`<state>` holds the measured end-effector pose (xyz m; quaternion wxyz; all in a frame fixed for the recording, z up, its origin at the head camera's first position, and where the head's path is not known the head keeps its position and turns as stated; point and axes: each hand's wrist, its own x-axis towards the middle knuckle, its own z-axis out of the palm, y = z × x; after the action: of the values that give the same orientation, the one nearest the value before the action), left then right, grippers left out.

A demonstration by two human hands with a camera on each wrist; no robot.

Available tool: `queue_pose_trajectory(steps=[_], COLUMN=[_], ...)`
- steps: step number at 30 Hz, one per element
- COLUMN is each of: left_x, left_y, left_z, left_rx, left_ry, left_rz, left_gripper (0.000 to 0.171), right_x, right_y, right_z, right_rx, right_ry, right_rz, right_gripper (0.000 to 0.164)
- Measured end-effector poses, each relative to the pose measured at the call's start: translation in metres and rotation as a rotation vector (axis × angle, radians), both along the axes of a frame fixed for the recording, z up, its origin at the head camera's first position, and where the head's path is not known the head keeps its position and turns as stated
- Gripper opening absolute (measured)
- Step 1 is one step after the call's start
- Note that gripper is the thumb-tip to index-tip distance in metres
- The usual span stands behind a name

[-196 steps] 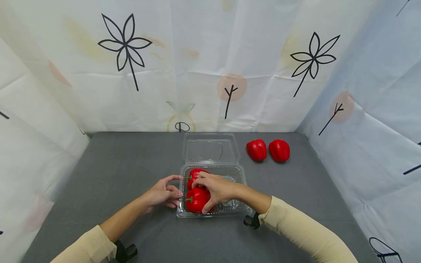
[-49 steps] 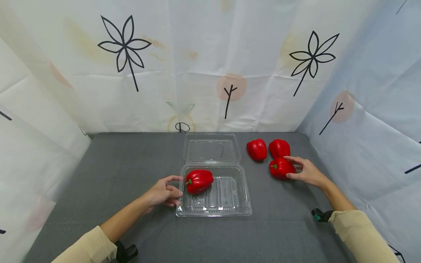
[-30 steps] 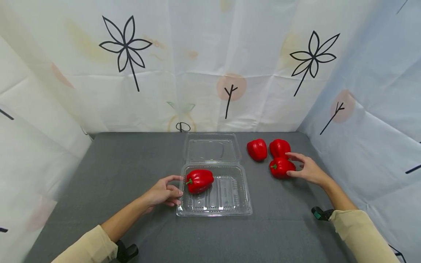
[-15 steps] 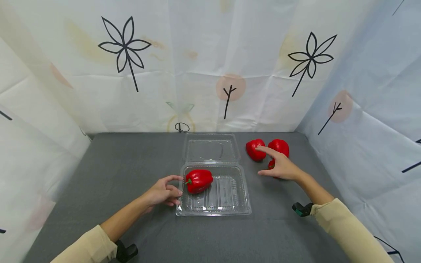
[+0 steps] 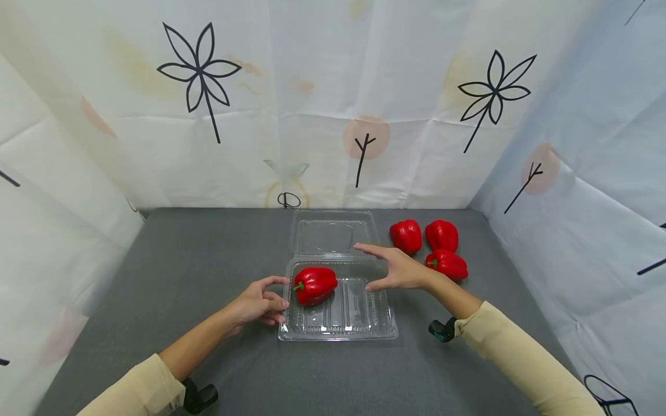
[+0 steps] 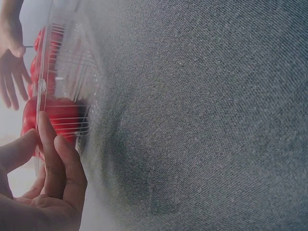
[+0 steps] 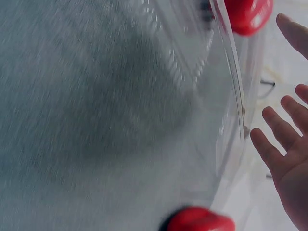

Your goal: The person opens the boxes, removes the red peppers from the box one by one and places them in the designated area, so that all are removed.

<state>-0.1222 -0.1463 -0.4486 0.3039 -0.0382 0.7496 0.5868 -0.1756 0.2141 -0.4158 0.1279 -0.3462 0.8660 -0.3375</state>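
Note:
A clear plastic clamshell container (image 5: 364,332) lies on the grey table with its lid (image 5: 333,234) folded back. One red bell pepper (image 5: 316,286) with a green stem lies on its side at the container's left. At the left rim is my left hand (image 5: 260,303); in the left wrist view its thumb and fingers pinch that rim. My right hand (image 5: 398,268) is above the container's right edge, thumb and fingers spread, holding nothing. Right of the container are three more peppers: one at the back (image 5: 406,236), one beside it (image 5: 441,236), and one in front (image 5: 447,264).
The grey tabletop (image 5: 208,248) extends around the container. White printed cloth (image 5: 312,104) stands behind and on both sides. Black wrist cameras (image 5: 442,330) sit at both sleeves.
My right hand earlier took one pepper from the container, set it down in front of the right pair, let go, then moved left toward the container. The left hand stayed at the rim.

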Motion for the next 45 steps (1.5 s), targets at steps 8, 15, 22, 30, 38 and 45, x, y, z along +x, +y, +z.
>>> queue_pose_trajectory(steps=[8,15,22,30,38,45], left_x=[-0.001,0.000,-0.001,-0.001,-0.003,-0.003], left_y=[-0.002,-0.002,-0.001,-0.001,-0.001,-0.003], left_z=[0.000,0.003,0.002,0.000,-0.003,-0.004], left_rx=[0.035,0.028,0.013,0.028,0.026,0.046], left_ry=[0.007,0.001,-0.010,-0.005,-0.011,-0.002], left_rz=[-0.034,-0.042,-0.038,-0.037,-0.032,-0.047], left_gripper=[0.057,0.060,0.060,0.060,0.059,0.059], right_x=[0.000,0.003,0.005,0.001,0.000,0.000], right_y=[-0.033,-0.052,-0.067,-0.081,-0.090,-0.093], right_z=[-0.007,-0.005,-0.009,-0.010,-0.012,-0.012], right_rx=[0.022,0.035,0.052,0.068,0.135,0.135], right_ry=[-0.011,-0.022,-0.039,-0.030,-0.056,-0.073], right_rz=[0.089,0.119,0.147,0.207,0.230,0.230], right_gripper=[0.085,0.086,0.088,0.083,0.079,0.073])
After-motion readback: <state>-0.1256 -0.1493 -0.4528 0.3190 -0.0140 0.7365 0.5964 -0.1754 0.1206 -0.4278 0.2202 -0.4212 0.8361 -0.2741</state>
